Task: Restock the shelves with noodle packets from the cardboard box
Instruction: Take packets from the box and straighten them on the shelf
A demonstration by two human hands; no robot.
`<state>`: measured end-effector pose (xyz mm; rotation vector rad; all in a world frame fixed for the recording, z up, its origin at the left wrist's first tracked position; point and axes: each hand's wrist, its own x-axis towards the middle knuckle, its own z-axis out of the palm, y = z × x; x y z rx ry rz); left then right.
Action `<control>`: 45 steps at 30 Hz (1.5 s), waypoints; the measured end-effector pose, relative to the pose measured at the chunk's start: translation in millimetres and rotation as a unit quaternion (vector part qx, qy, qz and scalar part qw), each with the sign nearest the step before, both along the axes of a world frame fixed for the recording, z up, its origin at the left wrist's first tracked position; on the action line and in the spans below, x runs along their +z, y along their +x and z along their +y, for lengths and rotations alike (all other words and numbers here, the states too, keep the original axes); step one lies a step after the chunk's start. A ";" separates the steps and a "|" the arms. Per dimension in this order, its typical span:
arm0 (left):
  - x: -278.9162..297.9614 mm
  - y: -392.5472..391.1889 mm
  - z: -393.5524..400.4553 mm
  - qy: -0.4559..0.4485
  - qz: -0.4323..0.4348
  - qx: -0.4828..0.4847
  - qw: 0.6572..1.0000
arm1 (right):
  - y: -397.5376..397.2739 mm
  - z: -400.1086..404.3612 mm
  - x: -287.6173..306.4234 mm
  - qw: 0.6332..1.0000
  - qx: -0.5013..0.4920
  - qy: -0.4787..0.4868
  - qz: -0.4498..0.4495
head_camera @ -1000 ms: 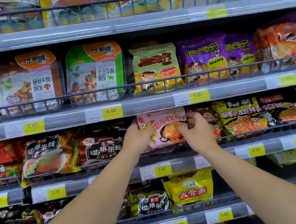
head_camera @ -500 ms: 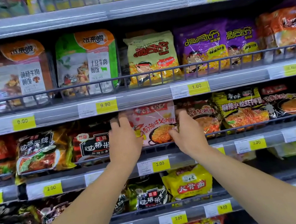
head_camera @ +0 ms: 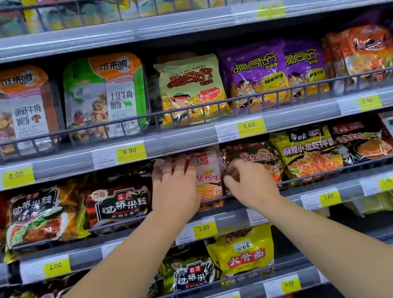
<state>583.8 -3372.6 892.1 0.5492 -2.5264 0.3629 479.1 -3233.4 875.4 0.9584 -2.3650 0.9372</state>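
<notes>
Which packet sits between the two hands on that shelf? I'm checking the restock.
In the head view, a pink noodle packet stands between the left hand and the right hand, behind the shelf rail. The left hand's fingers lie over it.

The pink noodle packet (head_camera: 209, 177), held up in front of the shelf rail (head_camera: 322, 172) a second ago, now stands behind that rail in its row, partly tucked under the shelf above. The left hand (head_camera: 175, 191) no longer pinches its edge; its fingers lie flat and spread across the packet's left face. The right hand (head_camera: 248, 184) has let go of the right edge and sits curled in front of the neighbouring dark packet (head_camera: 256, 157).
</notes>
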 end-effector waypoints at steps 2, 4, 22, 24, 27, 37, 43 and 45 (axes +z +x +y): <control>6.2 -3.3 6.7 0.014 0.012 0.008 1.000 | -10.9 6.9 2.5 0.997 -0.055 0.005 0.052; 13.2 -11.3 16.9 0.035 0.027 -0.009 0.999 | -21.0 8.6 9.1 0.990 -0.100 0.055 0.086; 7.6 -39.2 12.1 0.078 0.004 0.012 0.997 | -51.3 19.0 21.5 0.989 -0.046 0.120 0.078; 5.8 -39.8 11.8 0.076 0.019 0.008 0.997 | -53.7 23.9 20.2 0.989 -0.032 0.112 0.089; -3.9 -36.6 17.4 0.038 0.053 -0.004 0.998 | -47.3 24.9 17.7 0.985 -0.031 0.146 0.088; -52.9 -12.8 23.5 -0.001 0.075 -0.025 0.997 | -26.1 36.8 -34.1 0.982 -0.024 0.059 0.179; -50.9 -14.4 31.7 0.020 0.036 -0.024 0.999 | -12.2 38.4 -41.3 0.982 -0.016 0.108 0.151; -48.5 -5.5 35.1 0.032 0.073 -0.023 0.997 | -4.8 38.9 -40.1 0.983 -0.003 0.098 0.156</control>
